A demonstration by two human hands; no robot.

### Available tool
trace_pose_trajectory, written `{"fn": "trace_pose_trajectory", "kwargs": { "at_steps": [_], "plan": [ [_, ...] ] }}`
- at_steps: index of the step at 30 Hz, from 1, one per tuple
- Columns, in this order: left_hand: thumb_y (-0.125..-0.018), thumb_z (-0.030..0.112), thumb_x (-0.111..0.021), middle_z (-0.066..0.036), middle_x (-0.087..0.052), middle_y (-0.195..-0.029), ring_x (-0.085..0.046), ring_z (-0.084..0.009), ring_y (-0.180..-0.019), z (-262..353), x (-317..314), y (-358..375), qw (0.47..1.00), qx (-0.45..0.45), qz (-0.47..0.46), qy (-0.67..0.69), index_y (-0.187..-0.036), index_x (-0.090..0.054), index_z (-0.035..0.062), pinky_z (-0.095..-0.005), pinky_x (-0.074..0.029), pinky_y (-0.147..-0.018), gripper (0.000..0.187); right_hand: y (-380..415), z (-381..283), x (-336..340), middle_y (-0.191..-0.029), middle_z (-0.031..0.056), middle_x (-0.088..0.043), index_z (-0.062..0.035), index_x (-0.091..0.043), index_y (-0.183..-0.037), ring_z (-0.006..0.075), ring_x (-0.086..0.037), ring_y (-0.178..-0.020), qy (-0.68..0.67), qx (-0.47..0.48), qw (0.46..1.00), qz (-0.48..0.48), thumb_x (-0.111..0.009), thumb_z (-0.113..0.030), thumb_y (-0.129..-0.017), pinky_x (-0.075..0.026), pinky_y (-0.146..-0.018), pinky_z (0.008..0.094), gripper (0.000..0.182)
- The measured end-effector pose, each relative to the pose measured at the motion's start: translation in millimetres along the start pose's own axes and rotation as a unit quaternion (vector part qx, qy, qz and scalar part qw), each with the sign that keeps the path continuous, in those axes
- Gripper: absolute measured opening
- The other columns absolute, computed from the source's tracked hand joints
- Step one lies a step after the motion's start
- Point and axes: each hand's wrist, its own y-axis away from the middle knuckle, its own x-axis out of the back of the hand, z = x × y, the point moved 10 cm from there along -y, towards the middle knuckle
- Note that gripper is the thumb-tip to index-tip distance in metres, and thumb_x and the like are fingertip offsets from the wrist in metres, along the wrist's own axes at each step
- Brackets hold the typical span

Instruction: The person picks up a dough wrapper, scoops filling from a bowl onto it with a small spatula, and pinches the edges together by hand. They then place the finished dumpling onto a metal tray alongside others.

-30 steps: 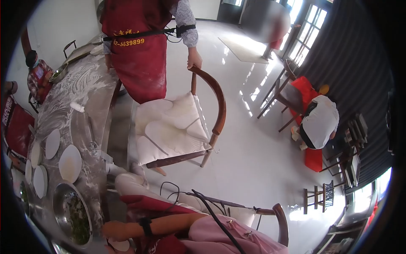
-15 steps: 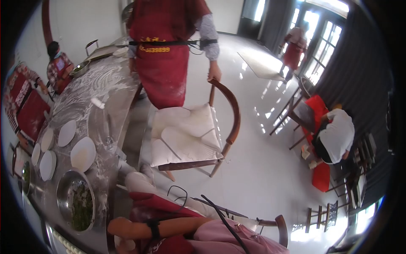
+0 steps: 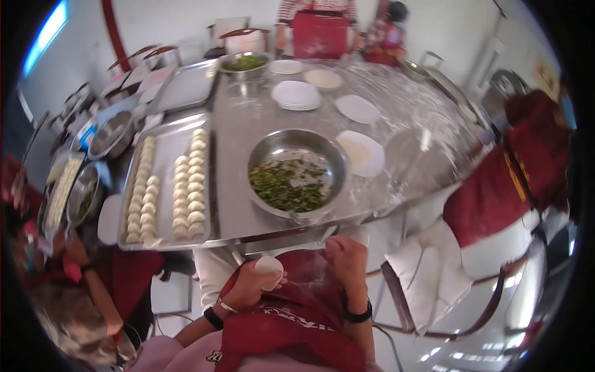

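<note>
My left hand (image 3: 248,285), low in front of the apron, is closed around a round white dough wrapper (image 3: 270,266). My right hand (image 3: 348,255) is raised near the table edge, its fingers curled; whether anything is in them is hidden. Just beyond both hands stands a steel bowl (image 3: 299,137) with chopped green filling (image 3: 282,186) in it. To its right, a white plate (image 3: 372,158) holds a pale round piece. Left of the bowl, a metal tray (image 3: 162,133) carries rows of shaped white dumplings (image 3: 196,180).
Stacked white plates (image 3: 296,93) and a second bowl of greens (image 3: 245,62) stand farther back on the floury steel table (image 3: 409,149). A cushioned chair (image 3: 427,273) and a person in a red apron (image 3: 496,180) are at my right. Another person's hand (image 3: 75,251) is at lower left.
My view has swung left from the chair and room onto the table, the bowl and the dumpling tray. Both my hands and the wrapper now show clearly.
</note>
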Motion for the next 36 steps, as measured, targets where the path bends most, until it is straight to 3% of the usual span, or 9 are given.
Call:
{"fn": "trace_pose_trajectory", "kwargs": {
  "at_steps": [3, 9, 19, 25, 28, 31, 32, 34, 36],
  "plan": [
    [-0.091, 0.004, -0.065, -0.016, -0.067, -0.109, -0.069, -0.0244, -0.093, -7, -3, 6, 0.997, 0.021, -0.002, 0.074, -0.117, -0.056, -0.0041, -0.034, -0.059, -0.082, 0.029, -3, -6, 23, -0.082, 0.01, -0.068, -0.0031, -0.07, -0.108, 0.0222, -0.066, -0.073, -0.029, 0.03, 0.995, 0.09, -0.072, -0.007, -0.078, -0.052, -0.07, 0.0314, 0.031],
    [-0.093, 0.005, -0.055, -0.014, -0.069, -0.103, -0.068, -0.0223, -0.097, 5, 7, 8, 0.998, -0.033, -0.009, 0.05, -0.113, -0.06, -0.0065, -0.0318, -0.054, -0.09, 0.023, -6, -93, -14, -0.103, 0.0097, -0.066, -0.0063, -0.067, -0.115, 0.0295, -0.062, -0.094, 0.128, 0.298, 0.943, 0.074, -0.075, -0.007, -0.075, -0.05, -0.083, 0.039, 0.041],
    [-0.093, 0.009, -0.052, -0.011, -0.069, -0.103, -0.067, -0.0206, -0.098, -24, 43, 0, 0.992, -0.102, 0.005, -0.078, -0.11, -0.063, -0.0035, -0.0313, -0.053, -0.087, 0.023, -21, -87, -66, -0.105, 0.0125, -0.065, -0.0086, -0.071, -0.102, 0.0317, -0.062, -0.1, 0.149, 0.373, 0.916, 0.015, -0.061, -0.015, -0.086, -0.05, -0.086, 0.0431, 0.02],
    [-0.082, 0.005, -0.059, -0.014, -0.062, -0.091, -0.066, -0.03, -0.083, -18, 23, 2, 0.994, -0.034, 0.022, 0.106, -0.11, -0.053, -0.0029, -0.0424, -0.059, -0.077, 0.029, -25, -87, -49, -0.104, 0.0107, -0.062, -0.0069, -0.068, -0.103, 0.0324, -0.059, -0.102, 0.113, 0.297, 0.947, 0.055, -0.062, -0.011, -0.083, -0.049, -0.086, 0.0414, 0.022],
    [-0.096, 0.017, -0.057, -0.016, -0.063, -0.117, -0.061, -0.0268, -0.113, -23, 39, 4, 0.993, -0.015, 0.003, -0.12, -0.121, -0.057, -0.0069, -0.0341, -0.052, -0.093, 0.035, -22, -95, -37, -0.104, 0.0097, -0.061, -0.0065, -0.067, -0.104, 0.0318, -0.058, -0.101, 0.064, 0.284, 0.955, 0.056, -0.062, -0.009, -0.082, -0.049, -0.085, 0.0406, 0.023],
    [-0.095, 0.014, -0.055, -0.02, -0.063, -0.114, -0.064, -0.0303, -0.105, -33, 51, -4, 0.997, -0.019, 0.035, -0.069, -0.118, -0.057, -0.0093, -0.0379, -0.054, -0.087, 0.033, -17, -91, -34, -0.103, 0.0087, -0.062, -0.0078, -0.067, -0.104, 0.0309, -0.06, -0.098, 0.061, 0.302, 0.947, 0.092, -0.063, -0.009, -0.081, -0.05, -0.082, 0.0398, 0.023],
    [-0.095, 0.013, -0.054, -0.021, -0.063, -0.114, -0.064, -0.031, -0.104, -17, 44, -4, 0.959, -0.103, 0.005, -0.263, -0.119, -0.055, -0.01, -0.0385, -0.054, -0.086, 0.034, -17, -90, -35, -0.102, 0.0084, -0.062, -0.0079, -0.067, -0.104, 0.0308, -0.06, -0.098, 0.067, 0.301, 0.947, 0.09, -0.063, -0.009, -0.081, -0.05, -0.082, 0.0396, 0.023],
    [-0.095, 0.011, -0.052, -0.022, -0.063, -0.113, -0.065, -0.0324, -0.101, 3, 21, 7, 0.754, -0.255, -0.052, -0.603, -0.121, -0.053, -0.0115, -0.0399, -0.055, -0.085, 0.034, -18, -88, -38, -0.102, 0.008, -0.062, -0.008, -0.067, -0.103, 0.0307, -0.06, -0.098, 0.071, 0.297, 0.948, 0.086, -0.063, -0.009, -0.081, -0.05, -0.082, 0.0393, 0.023],
    [-0.095, 0.011, -0.052, -0.023, -0.062, -0.114, -0.065, -0.0329, -0.103, -6, 28, 0, 0.861, -0.181, -0.049, -0.472, -0.123, -0.05, -0.0122, -0.0402, -0.054, -0.087, 0.037, -20, -85, -41, -0.102, 0.0076, -0.063, -0.0081, -0.068, -0.103, 0.0305, -0.06, -0.098, 0.069, 0.292, 0.951, 0.08, -0.062, -0.009, -0.081, -0.05, -0.083, 0.0391, 0.023]
  ]
}}
